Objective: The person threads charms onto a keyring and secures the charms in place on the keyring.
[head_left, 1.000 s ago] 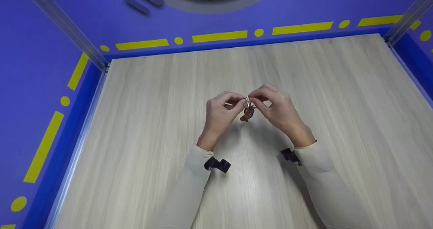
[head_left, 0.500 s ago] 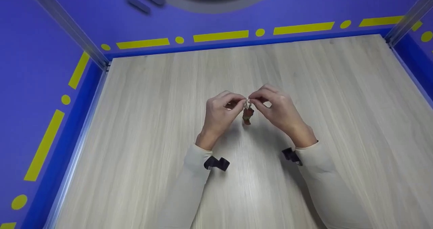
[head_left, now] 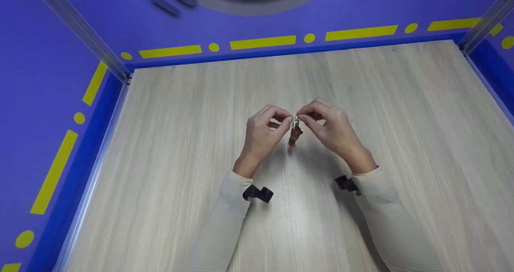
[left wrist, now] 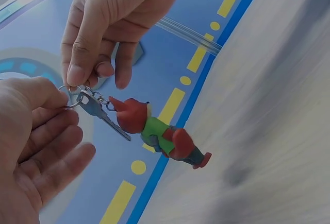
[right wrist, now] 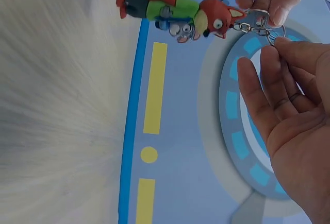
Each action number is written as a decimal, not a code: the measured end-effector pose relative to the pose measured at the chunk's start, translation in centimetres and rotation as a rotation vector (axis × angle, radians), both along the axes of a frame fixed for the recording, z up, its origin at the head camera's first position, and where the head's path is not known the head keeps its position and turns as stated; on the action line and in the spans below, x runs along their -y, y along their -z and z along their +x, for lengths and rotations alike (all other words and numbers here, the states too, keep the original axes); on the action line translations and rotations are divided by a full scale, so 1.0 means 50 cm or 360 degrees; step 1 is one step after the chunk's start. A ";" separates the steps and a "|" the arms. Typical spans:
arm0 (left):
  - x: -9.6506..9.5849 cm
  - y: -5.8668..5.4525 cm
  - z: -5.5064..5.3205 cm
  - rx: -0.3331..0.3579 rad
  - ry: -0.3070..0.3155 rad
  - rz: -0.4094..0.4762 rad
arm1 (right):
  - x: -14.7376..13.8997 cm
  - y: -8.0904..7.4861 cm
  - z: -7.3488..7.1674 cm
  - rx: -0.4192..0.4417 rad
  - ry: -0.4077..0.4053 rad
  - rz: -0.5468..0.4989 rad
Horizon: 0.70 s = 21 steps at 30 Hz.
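Observation:
My left hand [head_left: 261, 137] and right hand [head_left: 333, 129] meet over the middle of the table, thumbs and fingertips close together. Between them they pinch a thin metal key ring [left wrist: 76, 105], partly hidden behind the fingertips. A silver key [left wrist: 95, 109] hangs from the ring, seen clearly in the left wrist view. Also on it, by a short chain [left wrist: 104, 101], dangles a fox figurine [left wrist: 160, 134] in a green top and dark trousers. In the right wrist view the fox figurine [right wrist: 172, 10] shows its face, with a small grey figure at its chest.
The pale wood-grain table [head_left: 180, 163] spreads out below the hands. Blue panels [head_left: 257, 23] with yellow stripes stand along the back and sides. A black camera mount [head_left: 258, 193] sits on the left wrist, another mount [head_left: 347, 185] on the right.
The fox figurine has swung and turned a little beneath the ring. Both hands keep their pinch, with only slight shifts of the fingers.

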State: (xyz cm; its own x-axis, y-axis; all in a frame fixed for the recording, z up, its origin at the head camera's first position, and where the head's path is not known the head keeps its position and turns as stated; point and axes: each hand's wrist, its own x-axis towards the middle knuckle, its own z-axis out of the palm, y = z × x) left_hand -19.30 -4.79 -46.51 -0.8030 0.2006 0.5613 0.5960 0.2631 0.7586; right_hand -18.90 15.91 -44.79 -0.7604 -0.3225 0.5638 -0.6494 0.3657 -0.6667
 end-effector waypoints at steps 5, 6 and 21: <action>0.000 0.001 0.000 0.0082 0.0057 -0.0006 | 0.002 0.000 0.001 0.0068 -0.0010 0.0014; 0.001 0.001 0.001 0.0109 0.0068 0.0005 | 0.003 0.000 0.002 0.0082 -0.0015 0.0019; 0.007 -0.002 -0.001 0.0193 0.0080 -0.0099 | 0.005 0.002 0.006 0.0439 -0.0126 -0.0014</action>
